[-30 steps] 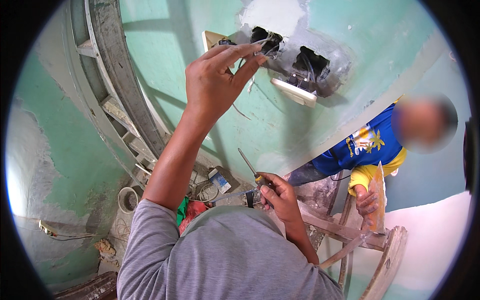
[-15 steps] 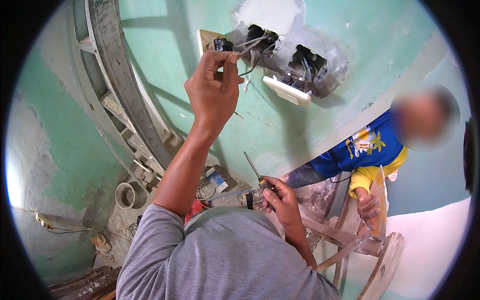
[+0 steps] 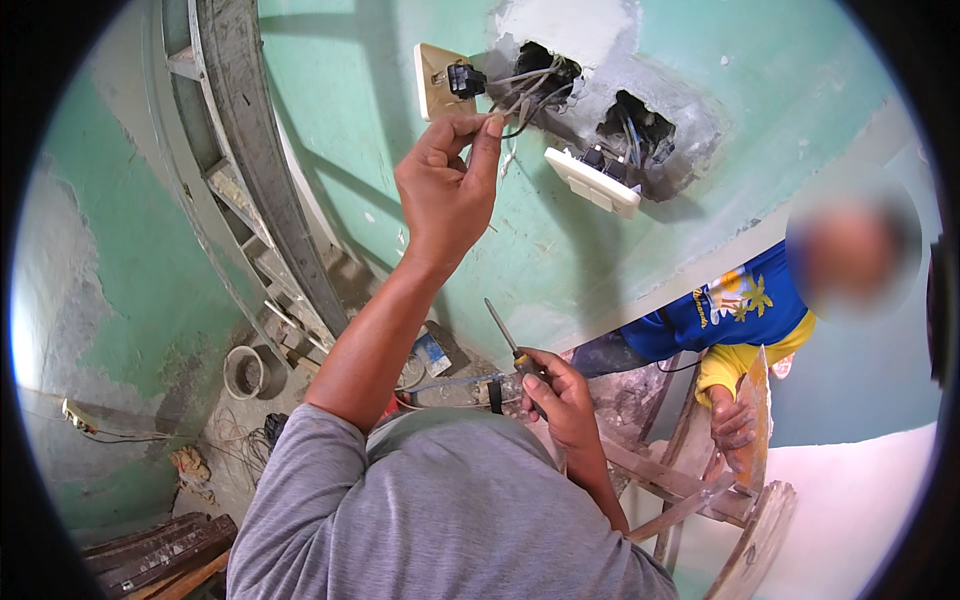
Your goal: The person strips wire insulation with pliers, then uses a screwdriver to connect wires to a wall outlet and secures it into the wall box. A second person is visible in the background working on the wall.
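My left hand point(image 3: 447, 190) is raised to the wall, thumb and forefinger pinched on a thin wire point(image 3: 518, 108) among several grey and black ones. These wires come out of the left wall hole point(image 3: 550, 64). Just above my fingers hangs a cream wall plate point(image 3: 433, 92), its back showing, with a black switch module point(image 3: 465, 80) on it. A second white wall plate point(image 3: 592, 186) dangles tilted below the right wall hole point(image 3: 645, 125), wires running into it. Lower down, my right hand point(image 3: 566, 398) grips a screwdriver point(image 3: 521, 358) by its handle, tip pointing up and left.
At left a ladder point(image 3: 240, 130) leans along the green wall. A bucket point(image 3: 246, 373) and loose cables point(image 3: 235, 440) lie on the floor. To the right, a person in a blue and yellow shirt point(image 3: 745, 300) rests a hand on a wooden ladder point(image 3: 690, 485).
The view has shifted slightly, so the wall appears further right. The left plate has turned to show more of its back. My left fingers are a little lower from the module; my right hand keeps the screwdriver.
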Demonstrator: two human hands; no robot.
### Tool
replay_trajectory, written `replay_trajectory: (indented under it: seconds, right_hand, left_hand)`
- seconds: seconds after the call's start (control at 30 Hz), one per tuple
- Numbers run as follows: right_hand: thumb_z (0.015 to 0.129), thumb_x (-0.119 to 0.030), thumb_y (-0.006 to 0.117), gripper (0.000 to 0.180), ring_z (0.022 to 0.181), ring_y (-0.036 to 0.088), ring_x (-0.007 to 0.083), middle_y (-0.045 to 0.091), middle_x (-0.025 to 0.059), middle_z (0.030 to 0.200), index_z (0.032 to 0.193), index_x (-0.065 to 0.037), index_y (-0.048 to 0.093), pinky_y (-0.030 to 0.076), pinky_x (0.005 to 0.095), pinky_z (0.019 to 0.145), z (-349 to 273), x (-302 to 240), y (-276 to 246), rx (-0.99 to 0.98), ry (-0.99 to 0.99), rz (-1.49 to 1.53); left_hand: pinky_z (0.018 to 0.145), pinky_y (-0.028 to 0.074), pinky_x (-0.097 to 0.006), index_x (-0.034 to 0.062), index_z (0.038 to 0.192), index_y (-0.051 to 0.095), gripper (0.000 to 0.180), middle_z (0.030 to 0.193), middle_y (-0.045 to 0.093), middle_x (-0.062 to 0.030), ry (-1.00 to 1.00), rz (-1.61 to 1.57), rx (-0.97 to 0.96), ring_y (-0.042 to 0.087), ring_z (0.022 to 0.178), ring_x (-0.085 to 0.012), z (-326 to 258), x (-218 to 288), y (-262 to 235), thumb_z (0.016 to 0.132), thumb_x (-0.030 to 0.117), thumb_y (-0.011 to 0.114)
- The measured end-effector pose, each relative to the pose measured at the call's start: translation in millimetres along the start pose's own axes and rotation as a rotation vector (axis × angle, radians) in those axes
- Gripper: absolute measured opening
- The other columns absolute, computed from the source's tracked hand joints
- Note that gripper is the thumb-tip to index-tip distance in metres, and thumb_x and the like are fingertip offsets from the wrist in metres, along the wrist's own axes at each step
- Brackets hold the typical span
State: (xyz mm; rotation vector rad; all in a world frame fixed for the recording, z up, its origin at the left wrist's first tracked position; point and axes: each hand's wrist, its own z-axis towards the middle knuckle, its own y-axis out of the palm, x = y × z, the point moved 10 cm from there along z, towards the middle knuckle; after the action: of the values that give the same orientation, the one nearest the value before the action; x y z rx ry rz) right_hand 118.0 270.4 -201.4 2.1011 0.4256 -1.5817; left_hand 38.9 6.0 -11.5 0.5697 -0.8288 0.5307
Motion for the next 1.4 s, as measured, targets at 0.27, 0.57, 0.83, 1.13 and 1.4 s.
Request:
replay_trajectory:
  seconds: [0.27, 0.57, 0.83, 1.13, 1.4]
  right_hand:
    - [0.104, -0.021, 0.07, 0.047, 0.073, 0.057, 0.0059, 0.063, -0.0008, 0.087, 0.144, 0.002, 0.059, 0.047, 0.0219, 0.06, -3.2, 0.0, -0.9, 0.014, -0.007, -0.015]
    - [0.103, -0.016, 0.07, 0.045, 0.073, 0.058, 0.0061, 0.063, -0.0009, 0.087, 0.144, 0.001, 0.059, 0.047, 0.0222, 0.059, -10.9, 3.0, 6.8, 0.076, 0.009, -0.012]
    - [0.103, -0.014, 0.069, 0.044, 0.072, 0.058, 0.0067, 0.062, -0.0005, 0.087, 0.144, 0.0, 0.06, 0.046, 0.0229, 0.059, -15.4, -2.5, 28.0, 0.128, 0.013, -0.042]
    - [0.104, -0.014, 0.068, 0.043, 0.071, 0.057, 0.0067, 0.061, -0.0005, 0.087, 0.144, 0.0, 0.059, 0.046, 0.0229, 0.059, -20.5, -1.2, 47.7, 0.215, 0.016, -0.052]
    - [0.104, -0.014, 0.068, 0.045, 0.072, 0.058, 0.0071, 0.063, 0.0002, 0.091, 0.146, 0.0, 0.058, 0.047, 0.0229, 0.059, -34.5, 13.7, 53.0, 0.341, 0.02, -0.023]
  left_hand:
    - [0.054, 0.044, -0.024, 0.0044, 0.103, 0.084, 0.02, 0.086, 0.081, -0.0028, 0.112, 0.257, 0.02, 0.054, 0.059, -0.0016, -0.2, 2.7, -12.7, 0.095, 0.023, 0.081]
    - [0.06, 0.043, -0.021, -0.0001, 0.105, 0.082, 0.024, 0.089, 0.08, -0.0023, -0.144, 0.147, -0.051, 0.057, 0.071, -0.0013, 3.8, -7.6, -11.2, 0.096, 0.022, 0.08]
    - [0.058, 0.044, -0.022, 0.0, 0.108, 0.082, 0.028, 0.094, 0.081, -0.0034, -0.022, 0.149, -0.08, 0.057, 0.067, -0.0016, 10.2, 0.7, -15.1, 0.095, 0.025, 0.083]
    - [0.061, 0.051, -0.026, 0.0103, 0.108, 0.084, 0.024, 0.094, 0.083, -0.0049, -0.035, 0.153, -0.227, 0.067, 0.066, -0.0062, 5.7, -13.9, -17.8, 0.091, 0.027, 0.086]
    - [0.063, 0.052, -0.025, 0.0071, 0.107, 0.083, 0.022, 0.098, 0.083, -0.0051, -0.045, 0.048, -0.255, 0.065, 0.069, -0.0051, 6.8, -27.4, -21.7, 0.092, 0.023, 0.085]
